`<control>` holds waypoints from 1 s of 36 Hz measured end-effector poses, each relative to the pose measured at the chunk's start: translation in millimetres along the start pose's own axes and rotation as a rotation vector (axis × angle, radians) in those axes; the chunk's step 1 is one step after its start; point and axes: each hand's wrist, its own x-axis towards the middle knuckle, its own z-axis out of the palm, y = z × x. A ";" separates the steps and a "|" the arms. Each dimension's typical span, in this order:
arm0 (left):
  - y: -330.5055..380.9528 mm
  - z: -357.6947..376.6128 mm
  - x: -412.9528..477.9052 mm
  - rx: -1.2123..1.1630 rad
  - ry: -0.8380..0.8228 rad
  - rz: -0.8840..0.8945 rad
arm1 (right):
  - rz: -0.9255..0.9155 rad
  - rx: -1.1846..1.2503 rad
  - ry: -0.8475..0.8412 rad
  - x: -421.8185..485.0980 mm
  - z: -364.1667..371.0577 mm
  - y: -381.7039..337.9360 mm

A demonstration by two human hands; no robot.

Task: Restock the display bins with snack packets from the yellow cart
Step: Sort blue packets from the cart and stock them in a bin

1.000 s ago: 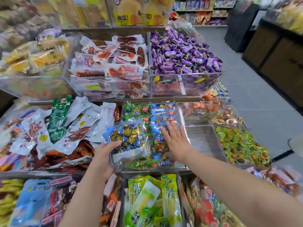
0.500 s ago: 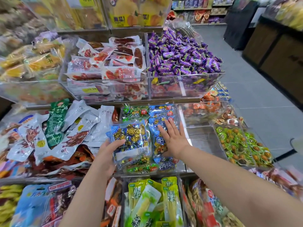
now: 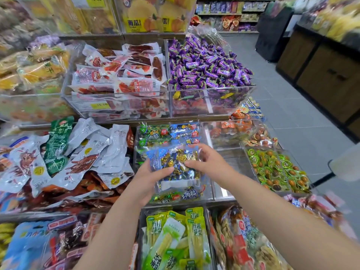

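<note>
Over the middle clear bin [image 3: 211, 184] of the lower tier, gripped the candy packet [image 3: 175, 164] in both hands: left hand [image 3: 150, 180] curled under its lower left corner with the thumb on top, right hand [image 3: 206, 162] pinching its right edge with bent fingers. Half a second earlier, had pressed that right hand flat, fingers straight, on the blue packets [image 3: 185, 133] lying in the bin; had since lifted it across to the packet. Had also carried the packet rightward, from the bin's left edge near the grey pouches [image 3: 97, 152] to above the bin's middle. Could not read the packet's print through motion blur; made out only gold-wrapped sweets behind blue-edged film. Could not tell whether the packet touched the stock beneath, mostly hidden behind packet and hands. Lost both forearms past the bottom edge, and the lower left bins to blur. Stood before a tiered display of clear bins, with purple candies [image 3: 206, 65] heaped above and yellow-green packets [image 3: 175, 236] below. Faced, to the right, a grey tiled floor [image 3: 292, 117], dark cabinets [image 3: 327, 78] and stocked shelves at the far end.
</note>
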 end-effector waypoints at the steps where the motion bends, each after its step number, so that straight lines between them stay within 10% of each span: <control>1: 0.0 3.4 1.0 0.006 0.008 0.006 | -0.002 -0.012 0.014 -2.6 -1.8 -1.4; 10: 3.3 3.7 4.6 -0.110 0.214 -0.060 | -0.300 0.116 0.392 -28.4 -25.4 -30.5; 17: 15.1 12.7 -7.4 -0.337 -0.006 -0.186 | -0.936 -0.732 0.137 -36.5 3.4 -25.4; 29: 14.9 -4.9 3.9 0.048 0.113 0.027 | -0.806 -0.649 0.011 -42.3 5.7 -19.7; 36: 19.6 -1.7 3.8 0.295 0.037 0.075 | -0.421 -0.916 0.002 -37.4 2.6 -26.9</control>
